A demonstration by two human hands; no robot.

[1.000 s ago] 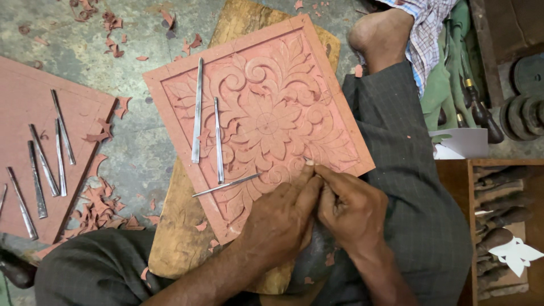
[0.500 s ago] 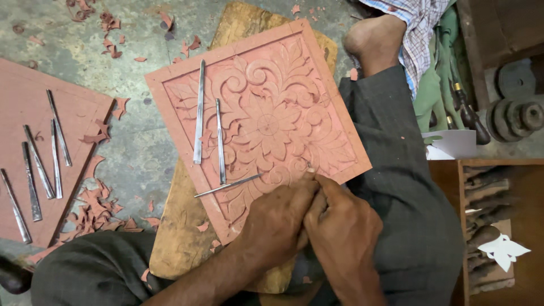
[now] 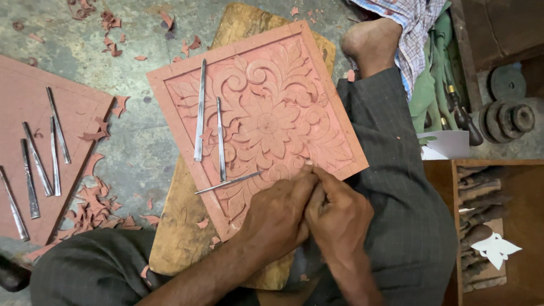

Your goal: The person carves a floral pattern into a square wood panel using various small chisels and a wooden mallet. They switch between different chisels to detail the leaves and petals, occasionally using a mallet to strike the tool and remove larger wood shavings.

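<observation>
A square reddish clay tile (image 3: 266, 113) carved with a flower and leaf relief lies tilted on a wooden board (image 3: 184, 241) across my lap. My left hand (image 3: 277, 218) and my right hand (image 3: 340, 218) are pressed together at the tile's lower right edge. Their fingertips pinch a small carving tool that is almost fully hidden, its tip against the tile border. Three thin metal carving tools rest on the tile: a long one (image 3: 199, 110), a second (image 3: 220, 139) beside it, and a slanted one (image 3: 229, 182) just left of my left hand.
A flat clay slab (image 3: 85, 107) at the left carries several metal tools (image 3: 37, 164). Clay shavings (image 3: 96, 198) litter the concrete floor. A wooden box of tools (image 3: 481, 204) and round metal discs (image 3: 510, 119) sit at the right, a bare knee (image 3: 371, 42) above.
My right hand has drawn in tight against my left hand at the tile's lower right edge. The tools lying on the tile have not moved.
</observation>
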